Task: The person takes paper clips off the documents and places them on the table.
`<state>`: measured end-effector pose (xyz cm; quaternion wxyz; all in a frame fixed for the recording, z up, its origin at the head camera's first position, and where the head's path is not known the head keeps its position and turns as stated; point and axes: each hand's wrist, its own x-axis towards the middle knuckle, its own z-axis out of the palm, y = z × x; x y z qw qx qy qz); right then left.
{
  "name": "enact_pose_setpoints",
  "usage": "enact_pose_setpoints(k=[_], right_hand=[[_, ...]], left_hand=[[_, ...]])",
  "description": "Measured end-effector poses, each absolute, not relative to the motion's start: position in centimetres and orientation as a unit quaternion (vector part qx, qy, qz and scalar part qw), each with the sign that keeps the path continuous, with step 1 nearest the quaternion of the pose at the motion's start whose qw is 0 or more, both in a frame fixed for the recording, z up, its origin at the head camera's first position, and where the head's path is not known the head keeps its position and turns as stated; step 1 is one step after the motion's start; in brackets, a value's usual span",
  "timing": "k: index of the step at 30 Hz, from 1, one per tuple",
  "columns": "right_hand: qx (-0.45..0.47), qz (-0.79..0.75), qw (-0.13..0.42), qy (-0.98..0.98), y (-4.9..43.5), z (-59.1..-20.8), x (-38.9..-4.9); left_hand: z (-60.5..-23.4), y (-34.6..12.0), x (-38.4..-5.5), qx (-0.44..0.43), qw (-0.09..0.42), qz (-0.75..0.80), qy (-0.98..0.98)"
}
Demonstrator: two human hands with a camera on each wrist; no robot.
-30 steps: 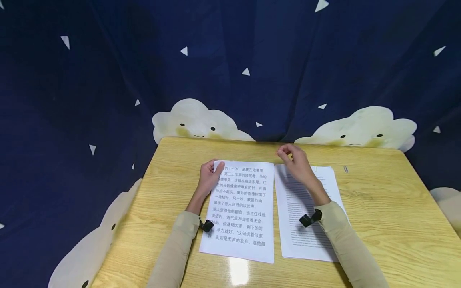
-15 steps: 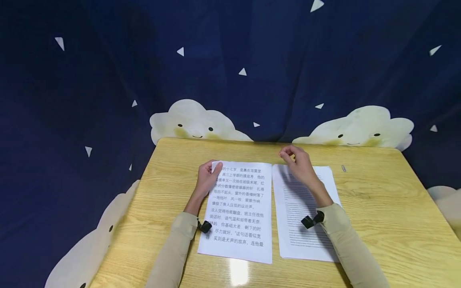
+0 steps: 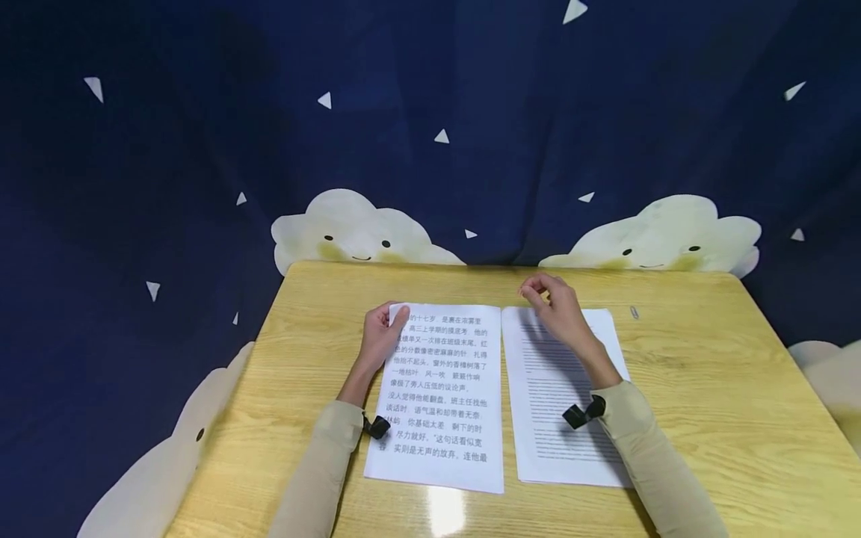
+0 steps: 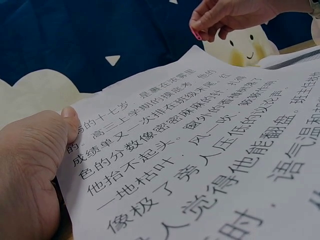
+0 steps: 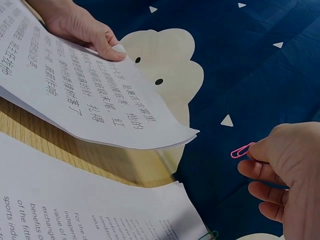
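My left hand (image 3: 380, 338) grips the upper left edge of a thin stack of printed papers (image 3: 440, 396), thumb on top. In the right wrist view the top of these papers (image 5: 100, 95) is lifted off the table, and its free corner bends a little. Between thumb and forefinger my right hand (image 3: 557, 308) pinches a pink paper clip (image 5: 241, 150). That clip is apart from the lifted papers' corner. Under my right forearm lies a second stack of printed papers (image 3: 558, 418), with a green paper clip (image 5: 213, 234) on its top edge.
A loose paper clip (image 3: 634, 312) lies on the wooden table (image 3: 713, 403), right of the second stack. Behind the table hangs a dark blue curtain (image 3: 377, 90) with clouds and triangles. Black wrist cameras (image 3: 584, 412) sit on both sleeves.
The head view has shifted slightly, so the scene slides a little left. Both hands keep their hold, and the right hand stays almost in the same place above the second stack.
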<state>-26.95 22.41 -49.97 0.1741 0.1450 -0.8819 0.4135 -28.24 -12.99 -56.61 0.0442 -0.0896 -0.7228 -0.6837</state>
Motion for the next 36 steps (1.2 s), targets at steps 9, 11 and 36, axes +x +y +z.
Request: enact_pose_setpoints(k=[9, 11, 36], right_hand=[[0.146, 0.417, 0.169, -0.881, 22.9, -49.8, -26.8], [0.142, 0.418, 0.166, -0.882, 23.0, -49.8, -26.8], [0.114, 0.403, 0.164, -0.893, 26.4, -49.8, -25.9]], left_hand=[[-56.7, -13.4, -28.0, -0.082, 0.048, -0.682, -0.725], [-56.7, -13.5, -28.0, -0.081, 0.05, -0.678, -0.729], [-56.6, -12.8, -28.0, -0.073, 0.051, -0.673, -0.734]])
